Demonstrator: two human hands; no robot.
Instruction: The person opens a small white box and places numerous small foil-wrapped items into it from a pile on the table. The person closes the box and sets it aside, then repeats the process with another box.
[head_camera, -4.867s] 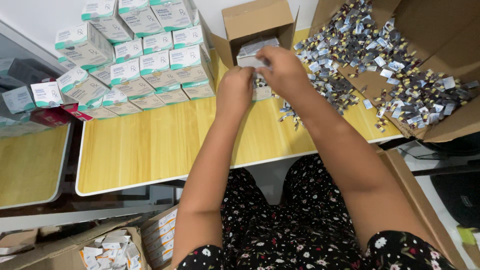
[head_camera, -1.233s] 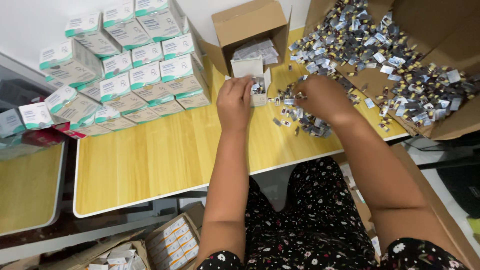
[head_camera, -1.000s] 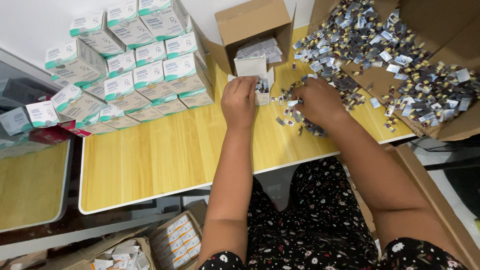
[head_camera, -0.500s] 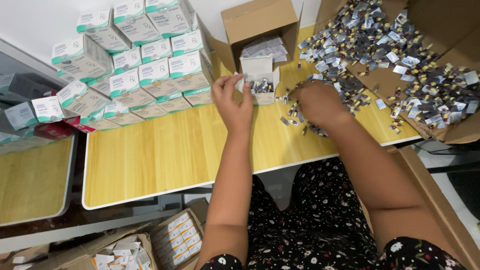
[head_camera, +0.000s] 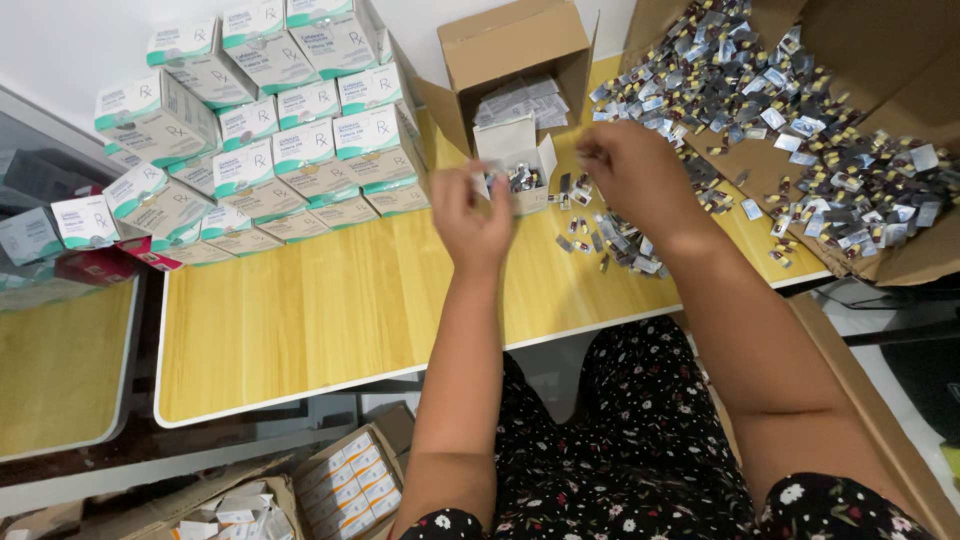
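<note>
Left hand (head_camera: 472, 215) was raised at 9 o'clock of the small open white box (head_camera: 517, 162), fingers pinched on something blurred, likely a foil strip; contents not readable. Right hand (head_camera: 628, 170) hovered at 3 o'clock of that box over loose foil blister pieces (head_camera: 610, 235), fingers curled; grip hidden by motion blur. Big carton (head_camera: 900, 150) at 2 o'clock was cropped by frame edge.

Both arms reach forward, left hand (head_camera: 472, 215) and right hand (head_camera: 628, 170) seemingly pinched.

A medicine packing room: stacked green-and-white cartons (head_camera: 270, 130), cardboard box of loose foil packets (head_camera: 800, 130), wooden table (head_camera: 330, 310).
</note>
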